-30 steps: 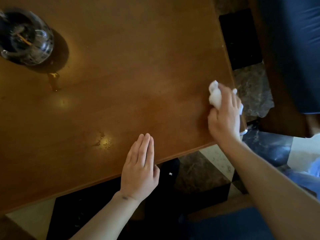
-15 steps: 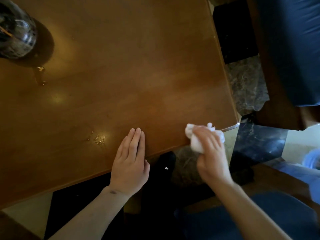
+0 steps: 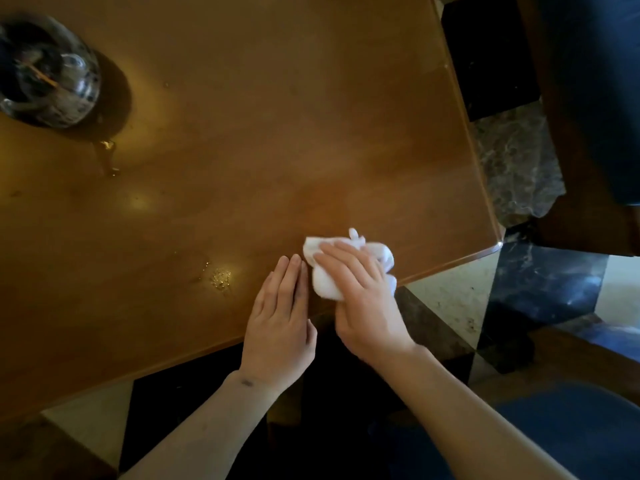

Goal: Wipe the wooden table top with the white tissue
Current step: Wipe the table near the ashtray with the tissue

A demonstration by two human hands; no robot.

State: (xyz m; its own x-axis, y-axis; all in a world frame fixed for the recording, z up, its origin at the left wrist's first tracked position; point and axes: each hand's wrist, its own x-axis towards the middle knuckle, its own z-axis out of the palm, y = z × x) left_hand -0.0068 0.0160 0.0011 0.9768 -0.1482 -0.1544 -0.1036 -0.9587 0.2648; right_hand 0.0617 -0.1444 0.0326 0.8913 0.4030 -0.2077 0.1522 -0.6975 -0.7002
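Note:
The wooden table top (image 3: 277, 116) fills most of the view, its near edge running diagonally from lower left to right. My right hand (image 3: 360, 303) presses a crumpled white tissue (image 3: 323, 282) flat against the wood close to that near edge. My left hand (image 3: 280, 323) lies flat on the table just left of the tissue, fingers together, holding nothing. A small patch of shiny droplets (image 3: 220, 275) sits on the wood a little left of my left hand. Another wet streak (image 3: 107, 157) lies further back on the left.
A round glass vessel (image 3: 48, 77) stands at the far left of the table. A dark blue chair (image 3: 595, 98) stands to the right beyond the table's edge. Tiled floor (image 3: 450, 299) shows below the corner, and a blue seat (image 3: 571, 431) is at lower right.
My right hand has carried the tissue from the table's right edge along the near edge leftwards, stopping beside my left hand. My left hand has stayed flat on the table.

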